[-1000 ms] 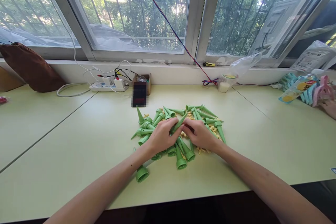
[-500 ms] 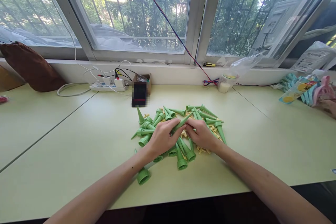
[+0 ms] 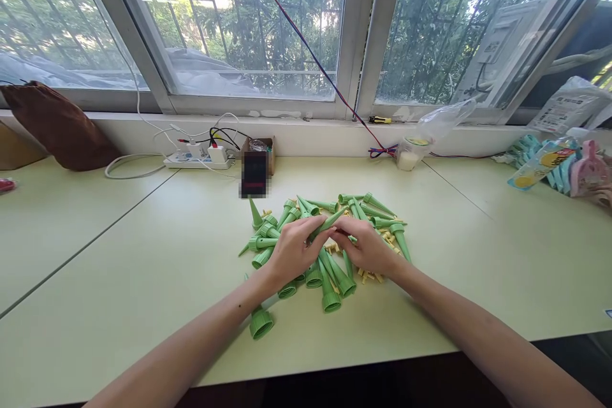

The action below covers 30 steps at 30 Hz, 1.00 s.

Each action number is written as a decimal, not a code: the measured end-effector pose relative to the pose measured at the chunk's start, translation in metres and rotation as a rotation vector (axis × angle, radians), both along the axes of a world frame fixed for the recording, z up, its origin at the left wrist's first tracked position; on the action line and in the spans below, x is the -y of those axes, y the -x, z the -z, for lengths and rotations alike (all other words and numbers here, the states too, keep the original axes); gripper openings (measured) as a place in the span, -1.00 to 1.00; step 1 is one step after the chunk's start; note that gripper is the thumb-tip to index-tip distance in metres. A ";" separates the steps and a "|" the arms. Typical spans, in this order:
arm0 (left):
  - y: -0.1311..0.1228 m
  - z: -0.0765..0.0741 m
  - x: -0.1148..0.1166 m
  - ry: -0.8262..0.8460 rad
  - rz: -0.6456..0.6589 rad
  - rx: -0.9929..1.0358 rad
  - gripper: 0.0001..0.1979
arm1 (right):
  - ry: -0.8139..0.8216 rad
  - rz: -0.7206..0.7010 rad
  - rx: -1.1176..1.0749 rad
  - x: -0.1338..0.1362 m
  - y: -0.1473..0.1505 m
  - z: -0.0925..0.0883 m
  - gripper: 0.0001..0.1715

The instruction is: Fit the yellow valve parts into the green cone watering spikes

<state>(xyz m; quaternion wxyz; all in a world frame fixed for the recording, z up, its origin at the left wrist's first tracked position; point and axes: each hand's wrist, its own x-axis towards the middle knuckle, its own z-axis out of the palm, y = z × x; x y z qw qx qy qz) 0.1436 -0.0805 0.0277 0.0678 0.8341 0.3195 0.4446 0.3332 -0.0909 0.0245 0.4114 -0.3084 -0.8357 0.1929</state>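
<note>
Left hand [image 3: 296,245] pinching a green spike [image 3: 329,222] over the pile [image 3: 331,301], right hand [image 3: 367,247] bunched beside it, can't tell on what; spike's tipped flatter than a second ago, so probably being adjusted

The left hand [image 3: 295,247] holds a green, cone-shaped plastic piece [image 3: 331,220], whose narrow tip points up and to the right. The right hand [image 3: 367,245] is just beside it; whether its fingers pinch something is hidden. Around both hands, similar green plastic cones with round open ends [image 3: 345,284] lie in different directions, with small pale-yellow plastic pieces [image 3: 371,276] among them. All are on a smooth pale yellow-green table [image 3: 143,268]. Farther back, at the left, are a white rectangular power strip [image 3: 184,162] and a dark-brown cloth bag [image 3: 62,131].
</note>
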 end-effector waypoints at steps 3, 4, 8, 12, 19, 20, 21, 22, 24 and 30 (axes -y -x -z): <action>0.000 0.000 0.000 0.016 -0.004 0.001 -0.81 | -0.026 0.006 0.010 0.001 0.001 0.000 -0.79; 0.000 0.000 0.000 0.024 0.000 0.002 -0.81 | -0.034 0.010 0.014 0.001 0.002 0.000 -0.78; 0.000 0.000 0.000 0.047 0.012 0.002 -0.81 | -0.046 0.019 0.032 0.001 0.002 0.001 -0.75; 0.000 -0.003 0.001 0.066 0.030 0.015 -0.81 | -0.039 0.020 0.050 0.000 0.003 0.006 -0.73; 0.001 -0.003 0.000 0.050 0.058 0.017 -0.87 | -0.033 0.037 0.049 -0.001 0.003 0.011 -0.73; 0.001 -0.003 -0.001 0.047 0.053 0.016 -0.86 | -0.024 0.040 0.039 -0.001 0.003 0.010 -0.73; 0.001 -0.002 -0.001 0.042 0.048 0.019 -0.86 | -0.015 0.043 0.028 0.000 0.003 0.009 -0.73; 0.001 -0.001 -0.001 0.038 0.043 0.024 -0.85 | -0.009 0.046 0.017 0.001 0.003 0.007 -0.74; 0.001 0.000 -0.002 0.029 0.035 0.041 -0.85 | 0.000 0.052 0.009 0.002 0.004 0.006 -0.75; 0.001 0.001 -0.001 0.047 0.025 0.051 -0.84 | -0.026 0.078 -0.004 0.002 0.005 0.007 -0.73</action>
